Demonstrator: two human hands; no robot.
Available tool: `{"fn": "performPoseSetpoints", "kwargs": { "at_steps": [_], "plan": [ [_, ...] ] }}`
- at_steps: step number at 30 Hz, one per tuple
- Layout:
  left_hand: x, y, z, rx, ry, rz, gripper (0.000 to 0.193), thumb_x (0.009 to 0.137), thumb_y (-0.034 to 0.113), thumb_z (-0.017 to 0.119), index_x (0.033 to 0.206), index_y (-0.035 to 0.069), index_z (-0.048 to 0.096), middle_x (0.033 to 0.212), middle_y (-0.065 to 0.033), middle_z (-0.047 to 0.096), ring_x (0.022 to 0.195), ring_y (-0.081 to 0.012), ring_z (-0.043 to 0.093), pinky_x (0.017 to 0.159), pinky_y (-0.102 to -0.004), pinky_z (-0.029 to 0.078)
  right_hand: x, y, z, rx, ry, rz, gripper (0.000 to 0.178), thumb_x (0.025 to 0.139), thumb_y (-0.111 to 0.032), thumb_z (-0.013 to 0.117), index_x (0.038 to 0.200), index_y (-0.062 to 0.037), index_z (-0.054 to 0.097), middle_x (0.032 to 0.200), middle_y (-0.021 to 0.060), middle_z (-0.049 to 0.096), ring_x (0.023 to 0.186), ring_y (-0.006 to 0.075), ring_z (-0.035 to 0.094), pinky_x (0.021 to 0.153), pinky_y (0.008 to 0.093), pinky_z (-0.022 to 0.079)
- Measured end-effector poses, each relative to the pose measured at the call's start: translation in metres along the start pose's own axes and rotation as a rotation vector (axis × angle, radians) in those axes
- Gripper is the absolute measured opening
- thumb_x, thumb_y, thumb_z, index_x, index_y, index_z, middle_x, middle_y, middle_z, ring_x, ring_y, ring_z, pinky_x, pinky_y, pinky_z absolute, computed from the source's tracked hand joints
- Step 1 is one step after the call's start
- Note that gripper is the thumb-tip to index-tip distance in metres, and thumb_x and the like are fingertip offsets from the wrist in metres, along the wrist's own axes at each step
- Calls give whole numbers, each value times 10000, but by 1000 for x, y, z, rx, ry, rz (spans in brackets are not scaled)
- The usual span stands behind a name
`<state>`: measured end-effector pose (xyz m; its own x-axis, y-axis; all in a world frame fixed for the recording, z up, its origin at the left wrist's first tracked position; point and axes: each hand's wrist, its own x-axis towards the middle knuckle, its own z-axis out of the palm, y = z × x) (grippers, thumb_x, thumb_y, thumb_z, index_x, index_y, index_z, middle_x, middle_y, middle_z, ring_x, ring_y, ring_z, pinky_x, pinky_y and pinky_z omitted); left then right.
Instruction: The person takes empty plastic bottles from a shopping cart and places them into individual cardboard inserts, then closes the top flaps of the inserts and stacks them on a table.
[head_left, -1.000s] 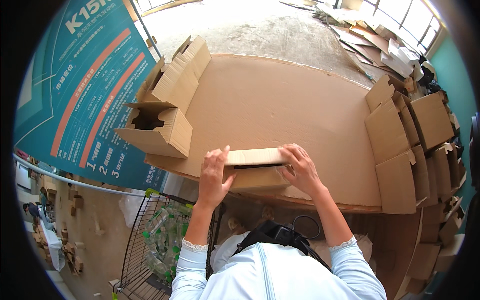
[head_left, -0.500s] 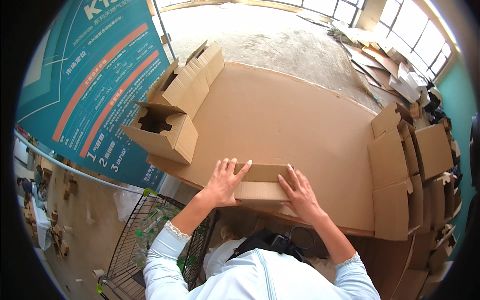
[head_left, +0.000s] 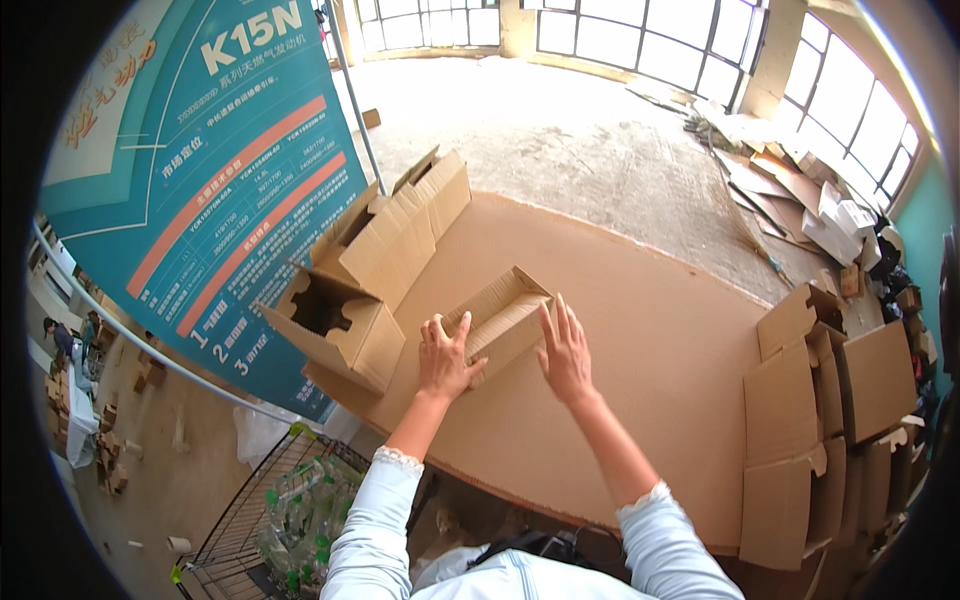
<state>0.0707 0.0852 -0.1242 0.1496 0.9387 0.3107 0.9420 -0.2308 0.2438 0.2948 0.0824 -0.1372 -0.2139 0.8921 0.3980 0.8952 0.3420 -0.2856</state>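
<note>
Small cardboard box [head_left: 508, 338], one, brown, long and narrow, lying aslant on the table [head_left: 640, 420], between the two hands and near the table's left portion; left end nearer the person, right end farther off; a raised panel along its far side. Left hand [head_left: 449, 357], bare, grasping the box at its left end, thumb against the near wall, fingers about the end. Right hand [head_left: 567, 355], bare, released, fingers straight and closed on nothing, beside the box's right end; whether the fingertips touch it cannot be told. Sleeves [head_left: 372, 515], pale blue, lace at the cuffs. Table: flat brown top, worn along the far edge. Open box [head_left: 372, 345], standing at the table's left edge, flaps up, dark inside. Row of boxes [head_left: 408, 238], brown, directly beyond it along the same edge. Group of open boxes [head_left: 785, 400], brown, side by side at the right edge. Poster [head_left: 240, 190], large, teal with salmon bands, left of the table. Wire cart [head_left: 222, 515], black with green fittings, lower left, containing clear bottles [head_left: 305, 515] with green caps. Beyond: pale floor [head_left: 560, 130], scrap heap [head_left: 785, 190] of flattened cardboard, tall windows [head_left: 640, 40].
</note>
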Motion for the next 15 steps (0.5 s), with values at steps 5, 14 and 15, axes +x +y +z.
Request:
{"fn": "performPoseSetpoints", "kwargs": {
  "at_steps": [5, 14, 15],
  "plan": [
    [114, -29, 44, 73, 5, -125, 868, 687, 366, 856, 1431, 179, 450, 1360, -290, 373, 1262, -420, 383, 940, -491, 481, -89, -7, 28, 4, -225, 83, 918, 745, -210, 765, 1513, -97, 277, 1547, 229, 236, 1430, 411, 233, 1174, 523, 219],
    [262, -52, 104, 300, 53, -372, 878, 748, 503, 783, 1476, 199, 398, 1420, -279, 394, 1322, -439, 381, 1054, -492, 395, -145, 5, 27, -11, -285, 130, 647, 913, -315, 568, 1485, -88, 369, 1576, 180, 254, 1476, 366, 173, 1189, 579, 92],
    [272, -52, 110, 303, 42, -380, 874, 748, 504, 783, 1466, 187, 400, 1416, -284, 395, 1315, -438, 385, 1054, -490, 391, -145, 6, 27, -12, -294, 139, 645, 914, -315, 566, 1483, -84, 370, 1576, 181, 255, 1475, 366, 174, 1189, 577, 93]
  ]
}}
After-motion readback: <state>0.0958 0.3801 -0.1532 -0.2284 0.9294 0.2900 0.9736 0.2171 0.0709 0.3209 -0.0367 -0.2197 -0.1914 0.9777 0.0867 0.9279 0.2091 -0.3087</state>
